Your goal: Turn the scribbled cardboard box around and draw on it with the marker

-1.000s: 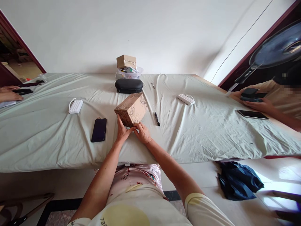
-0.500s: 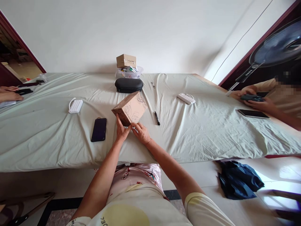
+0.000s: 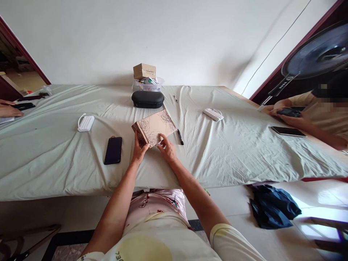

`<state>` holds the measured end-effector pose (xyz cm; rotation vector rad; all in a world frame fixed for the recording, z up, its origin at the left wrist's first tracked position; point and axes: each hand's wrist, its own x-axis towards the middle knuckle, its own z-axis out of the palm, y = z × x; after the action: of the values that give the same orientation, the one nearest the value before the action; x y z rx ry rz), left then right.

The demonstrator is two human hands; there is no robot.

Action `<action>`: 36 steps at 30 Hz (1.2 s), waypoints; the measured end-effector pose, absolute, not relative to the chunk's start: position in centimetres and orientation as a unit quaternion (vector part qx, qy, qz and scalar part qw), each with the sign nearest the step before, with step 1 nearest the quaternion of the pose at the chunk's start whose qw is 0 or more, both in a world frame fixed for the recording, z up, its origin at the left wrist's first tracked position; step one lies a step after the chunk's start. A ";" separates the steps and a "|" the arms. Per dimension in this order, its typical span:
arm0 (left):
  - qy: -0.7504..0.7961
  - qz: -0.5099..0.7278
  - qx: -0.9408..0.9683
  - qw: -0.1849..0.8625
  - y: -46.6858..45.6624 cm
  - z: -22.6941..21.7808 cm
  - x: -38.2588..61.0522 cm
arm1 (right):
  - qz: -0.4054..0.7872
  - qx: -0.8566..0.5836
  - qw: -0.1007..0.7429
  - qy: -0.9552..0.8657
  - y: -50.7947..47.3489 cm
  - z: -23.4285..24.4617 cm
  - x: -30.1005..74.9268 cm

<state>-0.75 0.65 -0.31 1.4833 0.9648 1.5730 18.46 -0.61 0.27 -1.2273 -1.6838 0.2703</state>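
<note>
A brown cardboard box (image 3: pixel 154 127) printed with flower outlines lies tilted on the cloth-covered table (image 3: pixel 54 152) in front of me. My left hand (image 3: pixel 139 150) grips its near left corner, thumb on one side and fingers on the other. My right hand (image 3: pixel 168 149) holds the near right edge, fingers pressed on the box. A black pen (image 3: pixel 180 137) lies just right of the box. A black phone (image 3: pixel 113 150) lies to the left of my left hand.
Behind the box sit a black case (image 3: pixel 148 99), a clear tub (image 3: pixel 146 84) and a small taped carton (image 3: pixel 144 70). White pouches (image 3: pixel 86 122) (image 3: pixel 213 114) lie left and right. A person at right holds a dark device (image 3: pixel 290 111) beside a phone (image 3: pixel 288 131). Another hand (image 3: pixel 8 110) shows at far left.
The box has been turned and lowered, now lying flatter with its broad printed face up. Both hands shifted slightly with it.
</note>
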 end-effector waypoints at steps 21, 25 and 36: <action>0.387 0.643 0.534 0.389 1.4 -1.0 -1.9 | 0.156 -0.523 0.659 -0.517 0.5 1.0 21.9; 0.407 0.608 0.590 0.341 0.8 -0.1 -2.0 | 0.162 -0.536 0.644 -0.521 0.7 1.0 22.2; 0.471 0.614 0.558 0.300 0.9 -0.7 -1.9 | 0.174 -0.580 0.567 -0.558 1.2 0.1 21.9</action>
<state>-1.86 0.86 -0.74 1.4816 1.2496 1.6299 21.86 1.22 0.12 -1.3630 -1.3107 0.4095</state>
